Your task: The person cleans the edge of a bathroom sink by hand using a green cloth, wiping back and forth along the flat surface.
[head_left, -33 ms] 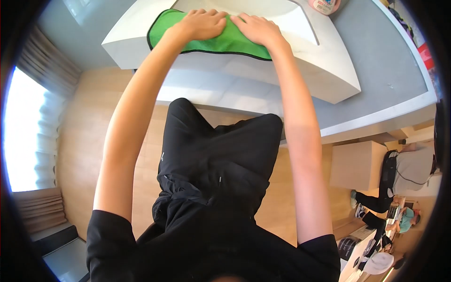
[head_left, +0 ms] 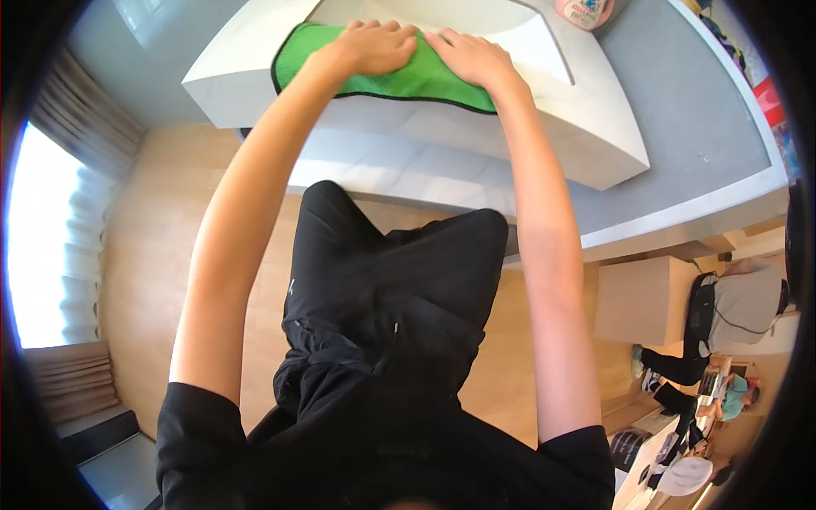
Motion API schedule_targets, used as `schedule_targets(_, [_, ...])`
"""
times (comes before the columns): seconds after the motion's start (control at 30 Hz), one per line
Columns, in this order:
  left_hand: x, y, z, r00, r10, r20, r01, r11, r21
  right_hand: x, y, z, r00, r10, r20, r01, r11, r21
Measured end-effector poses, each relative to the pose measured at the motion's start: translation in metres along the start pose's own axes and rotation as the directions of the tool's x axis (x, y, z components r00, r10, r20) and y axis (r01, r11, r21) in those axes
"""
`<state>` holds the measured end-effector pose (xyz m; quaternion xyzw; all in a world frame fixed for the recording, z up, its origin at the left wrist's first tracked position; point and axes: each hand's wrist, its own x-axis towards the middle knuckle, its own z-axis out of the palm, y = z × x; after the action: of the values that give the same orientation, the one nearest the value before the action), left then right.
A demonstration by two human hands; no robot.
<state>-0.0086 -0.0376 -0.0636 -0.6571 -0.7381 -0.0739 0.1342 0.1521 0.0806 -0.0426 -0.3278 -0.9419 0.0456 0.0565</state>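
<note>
A green cloth (head_left: 391, 83) with black edging lies draped over the front rim of a white basin (head_left: 586, 110). My left hand (head_left: 380, 48) rests palm down on its middle, fingers pointing away and a little bent. To its right, my right hand (head_left: 470, 58) presses on the cloth's right part with fingers stretched forward and slightly spread. The two hands are close together but apart at the fingertips. Both are on top of the cloth, and neither is wrapped around it.
A pink bottle (head_left: 584, 10) stands behind the basin's right side on a grey countertop (head_left: 688, 110). A pale box (head_left: 642, 299) is on the floor at right, near a person in a grey top (head_left: 748, 302). Other people are farther off. Curtains (head_left: 81, 374) hang at left.
Both hands and the cloth have shifted slightly to the right along the basin's rim. The hands stay flat on the cloth.
</note>
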Motion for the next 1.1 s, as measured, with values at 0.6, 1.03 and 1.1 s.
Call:
schedule_targets(0.6, [0.033,0.057,0.011,0.934,-0.3,-0.191,0.247,0.933,-0.261,-0.028,0.055,-0.009,0.988,0.139,-0.064,-0.137,0.99,0.037])
schedule_targets(1.03, [-0.036,0.079,0.013,0.788,-0.103,-0.607,0.023,0.99,-0.138,-0.084,0.03,0.033,0.799,-0.108,-0.592,0.093,0.994,-0.056])
schedule_targets(1.1, [-0.05,0.084,0.007,0.799,-0.102,-0.592,0.012,0.988,-0.154,-0.097,0.024,0.036,0.787,-0.115,-0.606,0.09,0.993,-0.071])
